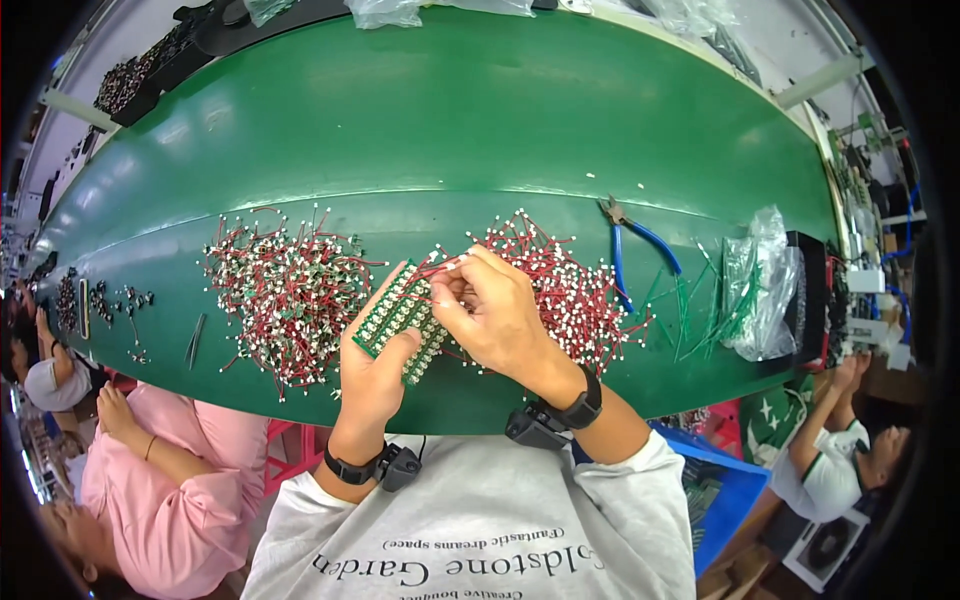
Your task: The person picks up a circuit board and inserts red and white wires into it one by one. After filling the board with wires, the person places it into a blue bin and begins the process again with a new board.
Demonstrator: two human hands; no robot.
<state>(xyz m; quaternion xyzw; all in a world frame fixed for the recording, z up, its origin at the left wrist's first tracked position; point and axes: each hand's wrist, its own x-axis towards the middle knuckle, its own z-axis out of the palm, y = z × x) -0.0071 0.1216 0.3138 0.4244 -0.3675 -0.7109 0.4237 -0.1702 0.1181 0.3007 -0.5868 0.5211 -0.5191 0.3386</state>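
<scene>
One green bench [480,120] filled the work area, its surface glossy and crossed by a lengthwise seam. Its near edge ran just in front of the person's shirt [470,490]; its far edge carried plastic bags [385,12], with a black tray [170,60] toward the far left. Co-workers were beside both ends, one in pink [180,480] at left, one in white [825,470] at right. A blue crate [738,505] stood below the near edge.

The board [400,322], green with rows of pale parts, was held above the bench, between the left heap [290,300] and the right heap [575,300] of red-wired connectors. The left hand [372,378] had its fingers clamped on the board, thumb across its face. The right hand [492,312] had its fingers pinched together on red wires [440,267] at the upper end.

Pliers [655,245], green strands [682,308] and a clear bag [765,300] bounded the right side. Beyond both heaps, a broad band of surface gave room toward the far edge.
</scene>
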